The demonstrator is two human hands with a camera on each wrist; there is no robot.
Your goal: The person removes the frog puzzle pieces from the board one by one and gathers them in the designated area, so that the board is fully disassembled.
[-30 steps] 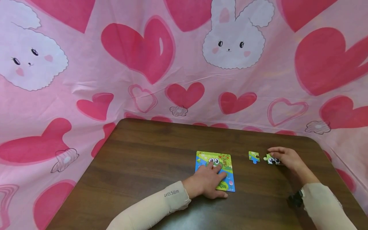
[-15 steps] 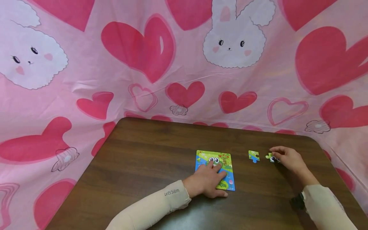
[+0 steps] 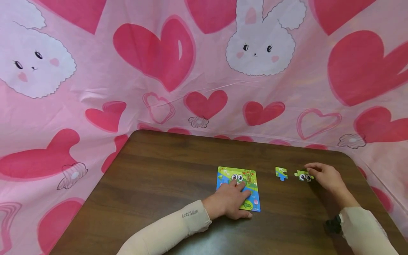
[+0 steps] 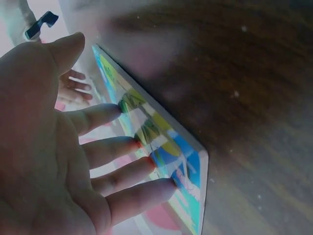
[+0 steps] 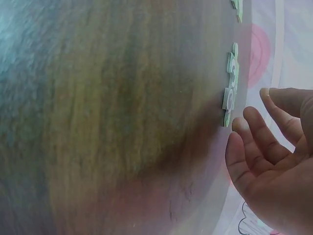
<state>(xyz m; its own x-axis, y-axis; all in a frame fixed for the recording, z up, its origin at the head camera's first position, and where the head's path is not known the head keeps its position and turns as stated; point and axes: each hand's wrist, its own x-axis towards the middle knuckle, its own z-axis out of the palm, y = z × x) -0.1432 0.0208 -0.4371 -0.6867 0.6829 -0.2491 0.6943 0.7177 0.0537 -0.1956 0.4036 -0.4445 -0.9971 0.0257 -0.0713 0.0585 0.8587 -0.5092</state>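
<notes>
My left hand [image 3: 232, 200] lies with spread, straight fingers on a frog picture puzzle board [image 3: 254, 202], pressing it to the table. The left wrist view shows its fingertips touching the board's glossy face [image 4: 168, 139]. On the right, a green jigsaw section with two big frog eyes [image 3: 305, 176] lies flat; whether it is one piece or two joined cannot be told. My right hand [image 3: 326, 178] is at its right end, fingers loosely bent. In the right wrist view, thumb and fingers appear apart from the jigsaw section [image 5: 230, 93].
A green and blue jigsaw piece [image 3: 281, 173] lies between the board and the frog-eye section. The brown wooden table [image 3: 159, 170] is backed by a pink curtain [image 3: 127, 81] with hearts and rabbits. A dark band [image 3: 333, 225] is on my right wrist.
My right hand has drawn back slightly to the right, uncovering both frog eyes on the jigsaw section. The left hand and the board have stayed in place.
</notes>
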